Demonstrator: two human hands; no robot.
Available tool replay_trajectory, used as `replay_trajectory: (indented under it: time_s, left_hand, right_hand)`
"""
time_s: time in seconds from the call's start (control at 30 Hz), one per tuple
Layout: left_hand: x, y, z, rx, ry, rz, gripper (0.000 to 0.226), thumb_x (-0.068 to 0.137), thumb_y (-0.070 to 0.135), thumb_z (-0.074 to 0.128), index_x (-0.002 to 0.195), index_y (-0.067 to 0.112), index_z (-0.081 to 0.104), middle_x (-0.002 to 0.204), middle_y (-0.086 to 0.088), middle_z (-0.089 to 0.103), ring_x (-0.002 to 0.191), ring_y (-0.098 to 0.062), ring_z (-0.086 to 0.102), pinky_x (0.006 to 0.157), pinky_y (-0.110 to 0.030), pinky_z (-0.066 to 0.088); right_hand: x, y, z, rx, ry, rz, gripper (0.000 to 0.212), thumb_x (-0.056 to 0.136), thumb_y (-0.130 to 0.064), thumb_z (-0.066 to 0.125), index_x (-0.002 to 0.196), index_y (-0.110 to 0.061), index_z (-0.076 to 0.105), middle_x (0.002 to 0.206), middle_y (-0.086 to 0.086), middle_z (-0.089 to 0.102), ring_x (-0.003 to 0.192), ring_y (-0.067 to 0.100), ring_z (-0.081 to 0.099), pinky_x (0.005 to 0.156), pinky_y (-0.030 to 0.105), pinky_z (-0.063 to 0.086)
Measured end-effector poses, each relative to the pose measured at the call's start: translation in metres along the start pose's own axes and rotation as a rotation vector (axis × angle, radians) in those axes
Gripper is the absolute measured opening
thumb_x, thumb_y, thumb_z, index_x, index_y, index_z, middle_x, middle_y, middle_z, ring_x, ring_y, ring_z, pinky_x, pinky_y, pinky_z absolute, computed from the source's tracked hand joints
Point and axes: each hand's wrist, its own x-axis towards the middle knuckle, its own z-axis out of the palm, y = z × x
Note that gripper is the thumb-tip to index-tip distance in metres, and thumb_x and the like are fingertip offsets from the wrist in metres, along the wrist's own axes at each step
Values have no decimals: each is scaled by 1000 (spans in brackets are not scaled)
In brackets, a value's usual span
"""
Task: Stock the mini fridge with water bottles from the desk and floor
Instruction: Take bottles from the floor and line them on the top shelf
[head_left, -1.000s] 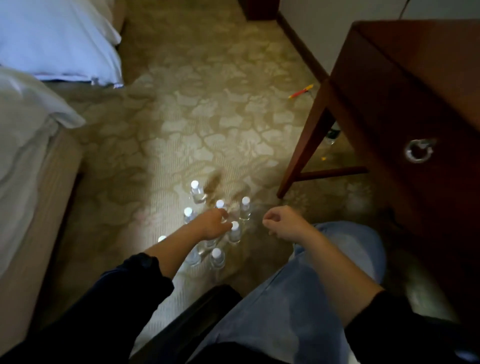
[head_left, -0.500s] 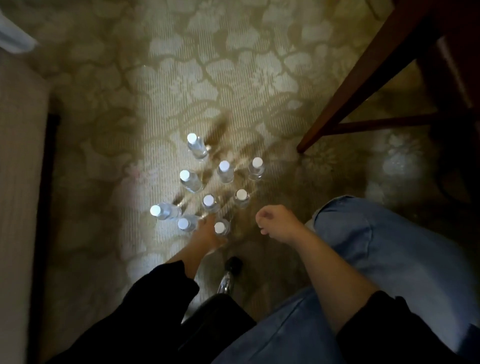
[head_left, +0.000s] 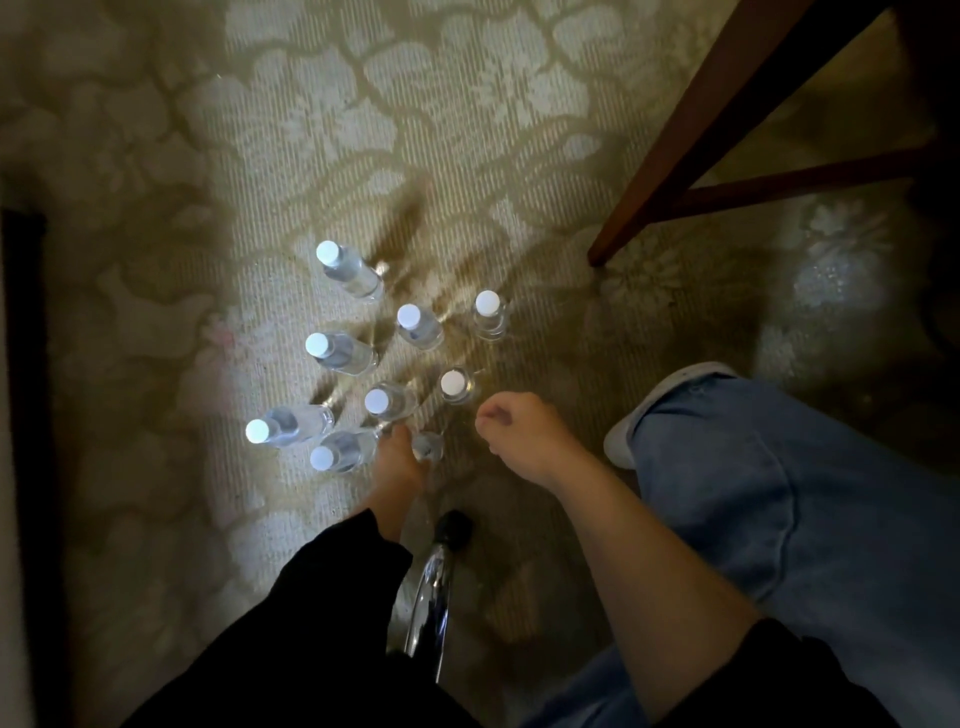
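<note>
Plainly upright water bottles (head_left: 413, 325), caps up

White-capped water bottles (head_left: 340, 353) stand clustered on the patterned carpet (head_left: 467, 104) at mid-frame. At the cluster's lower edge the left hand (head_left: 400, 462) grips the nearest bottle (head_left: 429, 447). The right hand (head_left: 519, 436) hovers just right of it, fingers curled, empty. A wooden counter leg (head_left: 701, 135) slants across the upper right.
</note>
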Motion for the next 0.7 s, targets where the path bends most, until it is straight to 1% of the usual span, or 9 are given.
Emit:
replay_trajectory:
  time_s: [0.1,0.2,0.27,0.33,0.43,0.5,0.57,0.63,0.7]
  left_hand:
    - [1,2,-5,13,26,47,26,86,2,55,112,-2,54,113,-19,59,103,-31,54,73,-26,30]
    - [-8,3,-18,71,-12,153,15,85,4,56,100,5,54,113,-16,57,94,-23,50,74,-27,33]
    - [-16,3,-28,98,-37,228,20,83,6,60,102,6,54,114,-14,57,96,-23,52,76,-27,37]
    - [-29,5,-40,102,-62,296,27,82,7,63,107,7,55,117,-12,56,103,-24,55,78,-24,38]
    - [-52,12,-65,56,-58,381,26,83,11,63,108,11,56,114,-7,58,99,-18,55,78,-22,39]
    - [-68,22,-85,55,-52,478,20,84,16,62,103,13,58,103,-2,60,94,-18,57,75,-19,38]
    - [-89,36,-110,52,-50,601,8,86,19,60,94,20,59,89,7,56,89,-17,59,69,-14,36]
    - [-114,56,-137,66,-21,721,6,86,20,59,91,23,58,87,13,52,88,-11,56,71,-15,38]
    - [-141,79,-165,66,44,834,12,84,19,62,96,15,62,92,8,55,90,-12,55,79,-22,42]
  right_hand:
    - [0,1,-5,-13,8,-3,22,96,-20,47,107,-9,62,100,7,63,97,22,60,76,29,44]
    - [-8,-6,-8,-10,28,-27,26,96,-19,47,108,-2,62,107,15,65,101,28,61,83,36,48]
    - [-16,-13,-8,-1,32,-43,23,96,-19,47,105,-4,62,107,14,65,101,28,61,87,38,48]
    - [-27,-21,-8,32,28,-59,19,96,-20,47,104,-12,62,108,12,64,102,28,62,89,39,49]
    - [-51,-31,-14,35,50,-111,17,95,-19,48,105,-15,61,109,9,63,101,26,61,81,32,48]
    - [-73,-35,-22,4,78,-150,19,95,-19,48,109,-14,61,106,6,62,101,23,60,75,27,47]
    - [-96,-37,-31,-29,114,-179,20,95,-17,48,110,-14,61,102,5,60,98,21,59,67,22,46]
    - [-121,-41,-39,-67,161,-207,20,95,-16,50,112,-13,61,99,4,60,95,18,58,66,22,44]
    - [-145,-44,-46,-93,198,-235,21,92,-16,56,112,-12,61,100,3,59,96,16,56,72,23,44]
